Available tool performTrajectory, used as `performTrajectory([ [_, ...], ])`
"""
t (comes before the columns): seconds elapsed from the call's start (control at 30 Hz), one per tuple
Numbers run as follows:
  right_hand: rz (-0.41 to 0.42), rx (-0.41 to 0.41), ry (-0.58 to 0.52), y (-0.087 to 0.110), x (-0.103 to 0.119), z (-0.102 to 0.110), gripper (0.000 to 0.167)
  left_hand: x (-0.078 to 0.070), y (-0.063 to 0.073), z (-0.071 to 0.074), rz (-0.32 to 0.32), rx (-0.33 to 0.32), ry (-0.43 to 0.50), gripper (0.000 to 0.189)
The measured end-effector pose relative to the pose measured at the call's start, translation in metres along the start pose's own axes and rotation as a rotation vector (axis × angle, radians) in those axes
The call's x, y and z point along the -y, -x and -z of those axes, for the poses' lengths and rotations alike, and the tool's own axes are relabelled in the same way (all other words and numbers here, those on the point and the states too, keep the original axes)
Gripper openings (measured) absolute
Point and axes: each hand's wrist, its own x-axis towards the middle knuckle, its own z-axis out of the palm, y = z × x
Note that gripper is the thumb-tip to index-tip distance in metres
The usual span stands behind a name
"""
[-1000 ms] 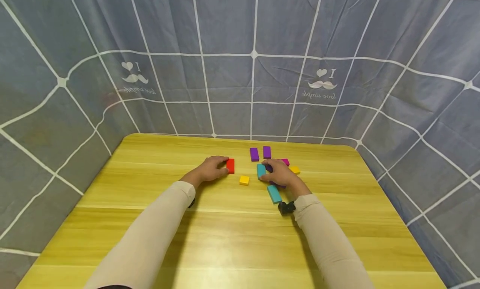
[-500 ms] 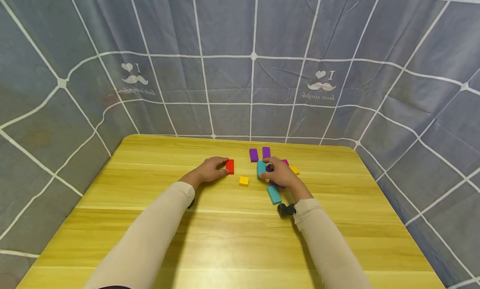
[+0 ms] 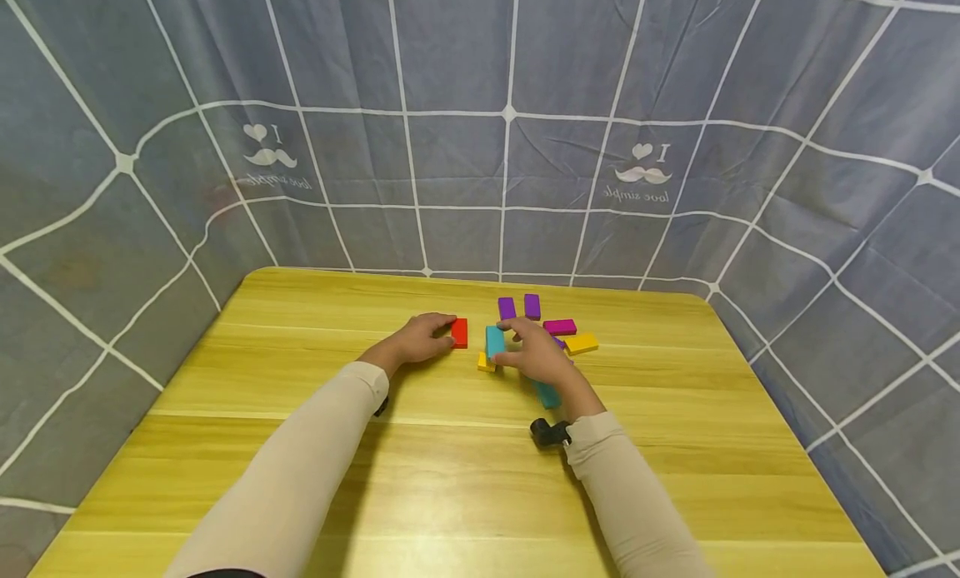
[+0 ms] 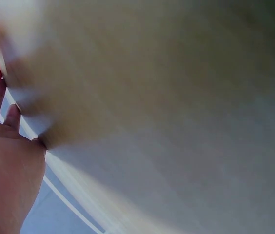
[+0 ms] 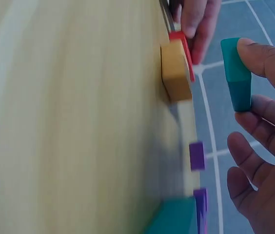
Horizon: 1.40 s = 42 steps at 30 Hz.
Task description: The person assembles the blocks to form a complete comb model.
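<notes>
Grey white-lined cloth is hanging behind the wood-grain table. Leftmost, the left hand is pinching the red block by its ends on the tabletop. Near it a short yellow block is lying, partly covered from above by the teal block, which the right hand is pinching between thumb and fingers, off the table. Holding teal level and high enough to miss yellow seems wise. Two purple blocks are lying near the far edge; a magenta block and a longer yellow block are crowding the right. Contacts beneath the right hand I cannot tell. Wider room is opening between the sleeves.
</notes>
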Motion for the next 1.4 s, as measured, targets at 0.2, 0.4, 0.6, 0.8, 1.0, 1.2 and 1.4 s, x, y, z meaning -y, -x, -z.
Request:
performTrajectory([
  [0.2,0.032,0.014,-0.02,0.0,0.012,-0.019,0.058,0.0,0.0,0.0,-0.003,0.006,0.006,0.057],
  [0.4,0.031,0.051,-0.017,0.0,0.023,-0.036,0.058,0.001,0.001,-0.001,-0.023,0.009,-0.017,0.057],
  [0.6,0.064,0.071,0.005,-0.003,0.027,-0.048,0.06,0.001,0.001,-0.002,-0.034,0.002,-0.024,0.055],
  [0.8,0.061,0.062,0.018,-0.004,0.026,-0.055,0.058,0.004,-0.002,-0.003,-0.03,-0.015,-0.026,0.053],
  [1.0,0.087,0.047,0.11,-0.007,0.026,-0.06,0.057,0.004,-0.003,-0.003,-0.03,-0.023,-0.025,0.053],
  [1.2,0.101,0.039,0.168,-0.007,0.029,-0.061,0.058,0.003,-0.001,-0.002,-0.028,-0.025,-0.009,0.054],
  [1.4,0.122,0.027,0.154,-0.007,0.026,-0.061,0.048,0.002,-0.001,-0.003,-0.027,-0.025,-0.005,0.054],
])
